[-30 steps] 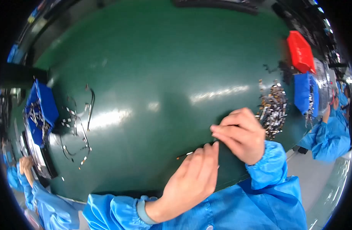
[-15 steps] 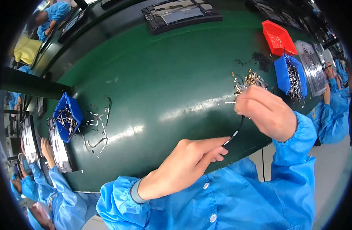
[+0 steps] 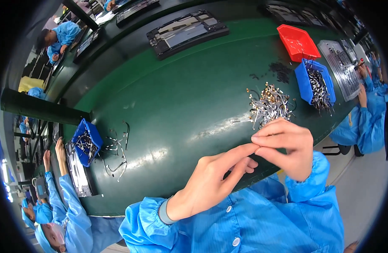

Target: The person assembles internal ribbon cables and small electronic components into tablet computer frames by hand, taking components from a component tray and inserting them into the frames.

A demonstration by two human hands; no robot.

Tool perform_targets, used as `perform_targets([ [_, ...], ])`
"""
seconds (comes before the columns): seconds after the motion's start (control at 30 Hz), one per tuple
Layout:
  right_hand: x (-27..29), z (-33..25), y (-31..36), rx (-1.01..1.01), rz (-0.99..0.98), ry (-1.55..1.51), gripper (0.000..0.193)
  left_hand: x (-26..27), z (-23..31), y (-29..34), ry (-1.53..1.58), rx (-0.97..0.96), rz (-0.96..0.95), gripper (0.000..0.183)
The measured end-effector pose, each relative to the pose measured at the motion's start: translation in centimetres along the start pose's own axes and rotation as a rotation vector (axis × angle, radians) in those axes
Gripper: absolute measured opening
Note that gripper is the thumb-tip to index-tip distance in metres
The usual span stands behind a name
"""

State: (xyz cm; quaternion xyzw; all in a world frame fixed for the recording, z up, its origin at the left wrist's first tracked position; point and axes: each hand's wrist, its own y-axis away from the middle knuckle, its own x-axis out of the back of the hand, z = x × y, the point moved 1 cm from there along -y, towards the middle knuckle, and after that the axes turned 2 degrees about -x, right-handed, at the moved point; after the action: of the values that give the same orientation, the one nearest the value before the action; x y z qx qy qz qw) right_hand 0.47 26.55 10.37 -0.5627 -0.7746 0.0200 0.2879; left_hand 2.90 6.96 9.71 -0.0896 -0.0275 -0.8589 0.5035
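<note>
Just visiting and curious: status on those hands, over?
Left hand and right hand fingertips pinched together. Anything held too small to tell. Pile of metal parts just beyond.

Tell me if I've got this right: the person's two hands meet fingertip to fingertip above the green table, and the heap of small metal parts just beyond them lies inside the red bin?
Not quite. In the head view the heap of small metal parts lies loose on the green table, not inside the red bin, which sits farther back. The rest holds: the left hand and right hand meet fingertip to fingertip above the table.

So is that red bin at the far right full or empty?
Nearly empty: the red bin shows mostly bare red floor, with only faint glints inside.
</note>
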Motion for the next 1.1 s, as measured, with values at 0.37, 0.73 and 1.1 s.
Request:
perform_targets([
  [0.37, -1.1, 0.0, 0.0, 0.171, 0.168, 0.131, 0.019, -1.1, 0.2, -0.7, 0.135, 0.041, 0.161, 0.018],
  [0.73, 7.8, 4.1, -8.1, -0.032, 0.388, 0.342, 0.008, 3.0, -0.1, -7.8, -0.139, -0.159, 0.227, 0.015],
  [1.1, 19.1, 23.1, -21.1, 0.088, 0.089, 1.154, 0.024, 20.0, -14.1, -14.6, -0.272, -0.069, 1.055, 0.018],
])
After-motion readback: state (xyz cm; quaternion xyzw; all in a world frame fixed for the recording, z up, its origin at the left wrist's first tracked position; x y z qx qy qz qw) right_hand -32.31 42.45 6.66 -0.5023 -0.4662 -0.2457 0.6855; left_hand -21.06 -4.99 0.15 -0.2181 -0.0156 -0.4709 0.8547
